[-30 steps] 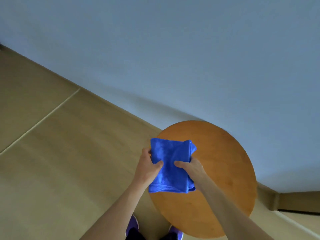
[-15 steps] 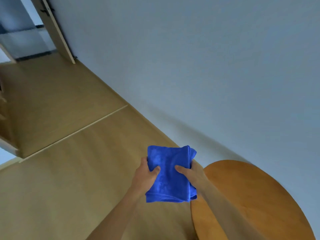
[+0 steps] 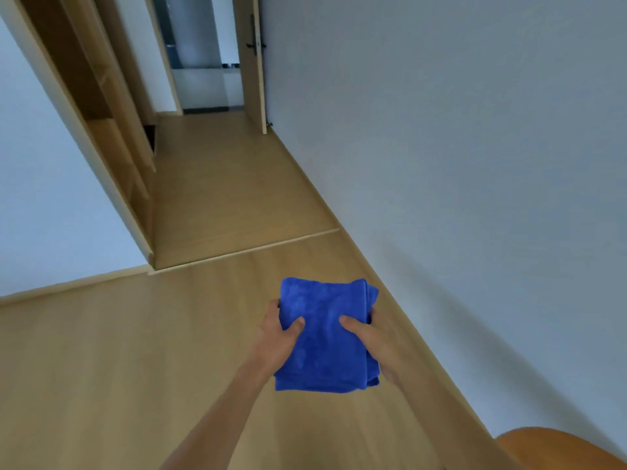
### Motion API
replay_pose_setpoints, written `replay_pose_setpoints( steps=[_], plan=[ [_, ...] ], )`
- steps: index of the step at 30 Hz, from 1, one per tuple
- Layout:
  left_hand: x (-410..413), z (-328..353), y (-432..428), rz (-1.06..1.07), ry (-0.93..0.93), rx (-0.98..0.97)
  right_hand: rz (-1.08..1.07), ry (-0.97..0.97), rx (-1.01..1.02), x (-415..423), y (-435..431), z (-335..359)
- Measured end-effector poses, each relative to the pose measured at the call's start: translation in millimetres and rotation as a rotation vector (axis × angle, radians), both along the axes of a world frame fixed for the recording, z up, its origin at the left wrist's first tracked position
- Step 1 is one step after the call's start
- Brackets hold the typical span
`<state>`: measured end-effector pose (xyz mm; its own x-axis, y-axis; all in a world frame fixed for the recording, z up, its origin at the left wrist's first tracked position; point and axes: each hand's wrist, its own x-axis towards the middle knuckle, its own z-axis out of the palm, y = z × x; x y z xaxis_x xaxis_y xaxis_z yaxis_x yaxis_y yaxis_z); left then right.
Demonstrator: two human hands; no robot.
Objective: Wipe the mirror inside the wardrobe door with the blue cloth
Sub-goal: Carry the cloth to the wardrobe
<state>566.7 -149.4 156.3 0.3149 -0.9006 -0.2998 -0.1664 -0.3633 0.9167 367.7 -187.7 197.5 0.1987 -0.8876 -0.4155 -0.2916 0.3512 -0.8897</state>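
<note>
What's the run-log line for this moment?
stage: wiping not begun | blue cloth: folded, held in air | left hand: grips cloth's left edge | right hand: grips right edge | mirror: not in view

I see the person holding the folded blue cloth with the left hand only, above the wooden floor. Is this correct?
Not quite. The head view shows both hands on the blue cloth: the left hand grips its left edge and the right hand grips its right edge, thumbs on top. The rest holds: the cloth is folded and held above the wooden floor.
</note>
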Motion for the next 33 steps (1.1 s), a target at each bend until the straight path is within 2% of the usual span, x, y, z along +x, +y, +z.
replay_pose_setpoints(
  steps=[10, 15, 23, 33],
  plan=[
    [91.5, 17.8, -29.9, 0.211, 0.023, -0.074, 0.172, -0.091, 0.017, 111.3, -76.1, 1.5],
    [130.6, 29.7, -90.2, 0.303, -0.006, -0.098, 0.233, -0.150, 0.042, 160.7, -153.8, 7.1],
    [179.6, 47.0, -198.1, 0.420, -0.036, -0.094, 0.341, -0.127, 0.049, 222.1, -282.8, 21.5],
    [199.9, 29.4, -333.7, 0.327, 0.017, -0.051, 0.281, -0.107, 0.008, 234.1, -404.5, 17.1]
  ],
)
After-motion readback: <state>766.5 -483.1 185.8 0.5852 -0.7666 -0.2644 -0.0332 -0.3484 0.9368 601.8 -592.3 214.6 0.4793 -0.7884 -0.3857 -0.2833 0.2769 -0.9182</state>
